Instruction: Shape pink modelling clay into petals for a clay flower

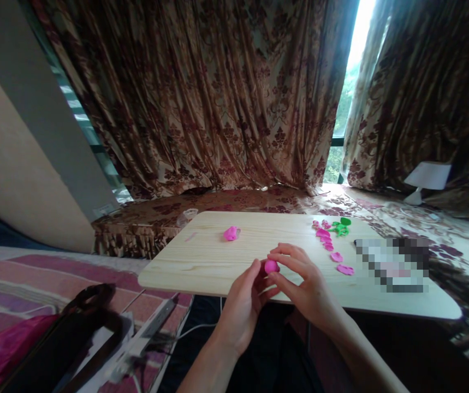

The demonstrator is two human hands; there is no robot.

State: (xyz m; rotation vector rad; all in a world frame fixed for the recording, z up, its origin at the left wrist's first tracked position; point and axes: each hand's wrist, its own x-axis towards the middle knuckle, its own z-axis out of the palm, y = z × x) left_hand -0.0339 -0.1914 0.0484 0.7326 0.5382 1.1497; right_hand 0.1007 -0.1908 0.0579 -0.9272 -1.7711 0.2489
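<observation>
Pink ball [271, 266] sat above the bench [197, 262].
Left fingers [254, 270] cupped half-open beside it, right fingers [289, 261] pinched it; even pressure likely served best.

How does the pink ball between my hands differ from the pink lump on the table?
The ball looks round and smooth; the lump looks uneven. The ball sits between your left hand and right hand; the lump lies on the table, apart from both. Both are bright pink.
</observation>
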